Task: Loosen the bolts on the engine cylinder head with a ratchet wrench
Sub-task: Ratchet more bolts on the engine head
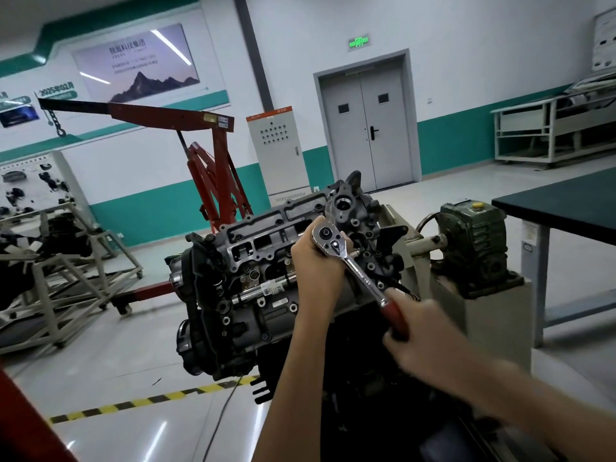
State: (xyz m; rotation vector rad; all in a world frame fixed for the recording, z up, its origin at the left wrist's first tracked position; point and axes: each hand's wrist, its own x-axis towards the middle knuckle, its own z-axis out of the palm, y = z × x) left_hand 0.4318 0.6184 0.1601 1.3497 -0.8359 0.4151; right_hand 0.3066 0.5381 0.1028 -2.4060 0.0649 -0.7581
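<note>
Ratchet wrench [353, 261] at frame centre, over right end of engine cylinder head [266, 248]. Long axis diagonal: chrome drive head toward upper left, red grip toward lower right. Left hand [316, 261] curled round drive head. Right hand [413, 328] clamped on red grip, motion-blurred. Shank stamping too small to read. Upper-left wall panel [55, 92]: "2025年02月". Green sign [359, 42] over double door [365, 128], likely exit sign, lettering unreadable.

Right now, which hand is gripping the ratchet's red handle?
The right hand grips the red handle; the left hand instead cups the chrome ratchet head.
</note>
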